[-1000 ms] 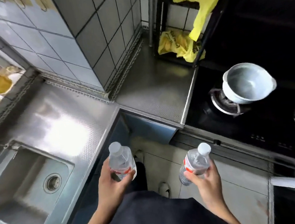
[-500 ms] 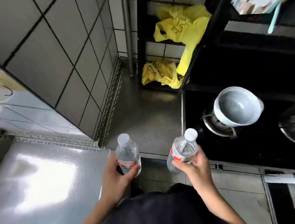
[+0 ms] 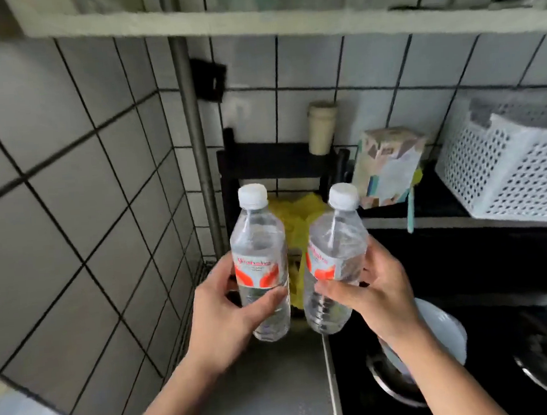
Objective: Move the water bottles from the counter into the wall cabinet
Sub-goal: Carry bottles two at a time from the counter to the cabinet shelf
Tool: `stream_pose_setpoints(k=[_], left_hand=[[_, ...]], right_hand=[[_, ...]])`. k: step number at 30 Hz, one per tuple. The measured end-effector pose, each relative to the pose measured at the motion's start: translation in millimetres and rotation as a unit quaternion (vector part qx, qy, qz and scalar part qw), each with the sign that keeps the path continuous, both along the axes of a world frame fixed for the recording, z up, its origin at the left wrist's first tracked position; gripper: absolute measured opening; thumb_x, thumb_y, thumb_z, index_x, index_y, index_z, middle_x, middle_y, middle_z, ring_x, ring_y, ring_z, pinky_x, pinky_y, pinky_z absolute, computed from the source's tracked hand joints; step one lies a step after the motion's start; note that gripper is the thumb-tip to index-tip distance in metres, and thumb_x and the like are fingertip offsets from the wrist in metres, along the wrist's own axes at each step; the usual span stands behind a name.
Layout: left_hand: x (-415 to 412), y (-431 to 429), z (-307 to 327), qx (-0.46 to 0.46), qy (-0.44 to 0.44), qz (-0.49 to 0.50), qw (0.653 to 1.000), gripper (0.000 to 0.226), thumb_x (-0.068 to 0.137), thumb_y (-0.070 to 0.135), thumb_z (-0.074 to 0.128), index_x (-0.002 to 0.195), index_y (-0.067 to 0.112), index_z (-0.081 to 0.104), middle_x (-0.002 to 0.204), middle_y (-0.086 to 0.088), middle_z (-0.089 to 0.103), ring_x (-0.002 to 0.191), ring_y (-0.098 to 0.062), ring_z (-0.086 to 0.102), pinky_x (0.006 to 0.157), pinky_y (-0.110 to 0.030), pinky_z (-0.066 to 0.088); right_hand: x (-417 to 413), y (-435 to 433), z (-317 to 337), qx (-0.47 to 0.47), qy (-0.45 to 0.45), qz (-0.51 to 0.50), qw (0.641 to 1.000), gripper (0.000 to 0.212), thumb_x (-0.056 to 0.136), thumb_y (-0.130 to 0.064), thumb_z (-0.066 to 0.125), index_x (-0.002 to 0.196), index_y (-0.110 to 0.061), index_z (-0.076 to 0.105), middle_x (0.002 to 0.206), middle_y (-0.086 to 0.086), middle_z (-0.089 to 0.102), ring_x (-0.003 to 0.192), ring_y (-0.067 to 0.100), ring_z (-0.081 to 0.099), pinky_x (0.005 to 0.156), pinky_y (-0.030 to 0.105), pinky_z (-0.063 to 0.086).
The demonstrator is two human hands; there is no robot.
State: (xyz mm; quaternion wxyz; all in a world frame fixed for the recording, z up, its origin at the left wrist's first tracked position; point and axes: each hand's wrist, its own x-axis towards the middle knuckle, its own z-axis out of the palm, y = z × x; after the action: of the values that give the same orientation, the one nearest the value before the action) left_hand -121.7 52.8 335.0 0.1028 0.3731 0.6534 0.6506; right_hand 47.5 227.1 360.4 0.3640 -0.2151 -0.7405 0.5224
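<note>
- Two carried at once: left bottle (image 3: 260,264) and right bottle (image 3: 333,258), both lifted clear of the counter (image 3: 275,389), close side by side, caps up, the right-hand one leaning slightly.
- Roughly halfway, by the look of it: pick-up done, stowing not yet.
- Neither inside the wall cabinet (image 3: 249,20); only its pale lower edge visible along the top of the view, door or opening impossible to make out.
- Left hand (image 3: 228,314): fingers and thumb curled round the lower label, firm hold.
- Right hand (image 3: 375,294): same wrap from the other side, fingers closed round the label band.
- Forearms reaching up and forward from the bottom of the view, wrists about level, above the counter's edge beside the white pot (image 3: 441,331).
- Left to do, probably: raise higher, open the cabinet if closed, set both on a shelf.
</note>
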Motion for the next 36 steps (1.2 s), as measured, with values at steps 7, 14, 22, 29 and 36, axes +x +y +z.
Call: stream_pose_setpoints(k=[7,14,22,29,36], left_hand=[[-8.6,39.2,143.7,0.109,0.094,-0.003,0.99,0.042,0.069,0.045,0.091,0.109,0.04,0.078,0.103,0.009,0.085,0.093,-0.009,0.081,0.077,-0.021,0.061],[-27.2,48.9,282.3,0.18,0.165,0.012,0.97,0.033,0.078,0.044,0.089,0.108,0.033,0.08,0.102,0.013,0.084,0.092,-0.006,0.081,0.076,-0.018,0.061],[-100.3,93.8,364.8,0.129,0.235,0.083,0.96,0.032,0.083,0.042,0.09,0.11,0.04,0.074,0.102,0.018,0.081,0.091,0.004,0.076,0.084,-0.022,0.063],[-132.8,119.7,354.9,0.059,0.244,0.107,0.962,0.051,0.082,0.059,0.084,0.12,0.026,0.075,0.108,0.009,0.08,0.098,-0.011,0.076,0.095,-0.048,0.063],[-146.8,109.6,353.1,-0.054,0.284,0.076,0.954,0.068,0.081,0.047,0.088,0.138,0.023,0.061,0.121,0.009,0.072,0.105,-0.012,0.07,0.092,-0.039,0.062]], right_hand=[[-25.6,16.9,159.3,0.104,0.1,0.023,0.989,0.058,0.059,-0.04,0.096,0.113,-0.037,0.073,0.109,-0.005,0.083,0.1,0.014,0.08,0.079,0.029,0.065],[-43.6,17.2,293.4,0.195,0.161,0.001,0.968,0.046,0.069,-0.048,0.093,0.11,-0.035,0.076,0.103,-0.017,0.083,0.092,0.002,0.08,0.074,0.016,0.061],[-117.1,42.0,376.5,0.229,0.152,-0.071,0.959,0.054,0.07,-0.053,0.093,0.115,-0.032,0.072,0.104,-0.014,0.081,0.094,0.0,0.077,0.09,0.035,0.063],[-169.5,53.7,344.7,0.279,0.059,-0.171,0.943,0.058,0.079,-0.073,0.076,0.118,-0.03,0.069,0.113,-0.011,0.073,0.101,0.008,0.07,0.089,0.037,0.06],[-159.0,70.2,324.1,0.293,-0.024,-0.146,0.945,0.064,0.08,-0.043,0.09,0.129,-0.027,0.052,0.119,-0.008,0.07,0.106,0.017,0.071,0.085,0.039,0.061]])
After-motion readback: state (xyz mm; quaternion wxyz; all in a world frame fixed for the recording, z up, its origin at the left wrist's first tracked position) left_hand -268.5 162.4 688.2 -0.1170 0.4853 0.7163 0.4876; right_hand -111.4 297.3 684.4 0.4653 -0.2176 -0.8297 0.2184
